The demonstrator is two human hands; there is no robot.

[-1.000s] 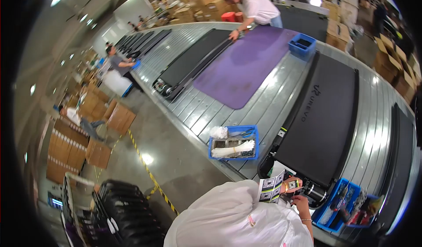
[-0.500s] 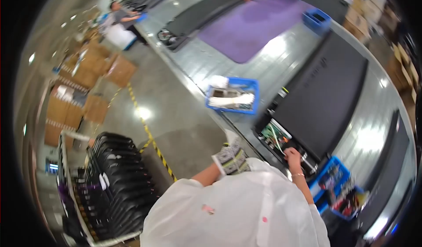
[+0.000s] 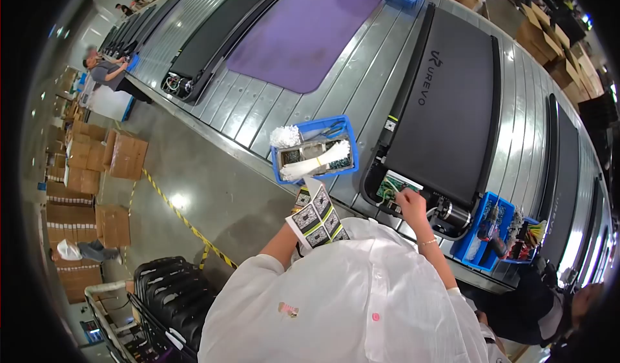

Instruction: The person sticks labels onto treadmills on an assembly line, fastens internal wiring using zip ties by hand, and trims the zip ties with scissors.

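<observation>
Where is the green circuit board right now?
In the head view, right of centre, the green circuit board sits in the near end of the black UREVO machine, just beside the right hand.

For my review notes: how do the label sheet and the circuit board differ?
The label sheet is white with repeated printed labels; the circuit board is green. The sheet is bent and held up; the board sits in the open treadmill, by the right hand.

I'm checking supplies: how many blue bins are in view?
4 bins: one beside the purple mat, one holding white strips, two together near the motor. A blue object by a far worker may be another; some may be hidden.
</observation>
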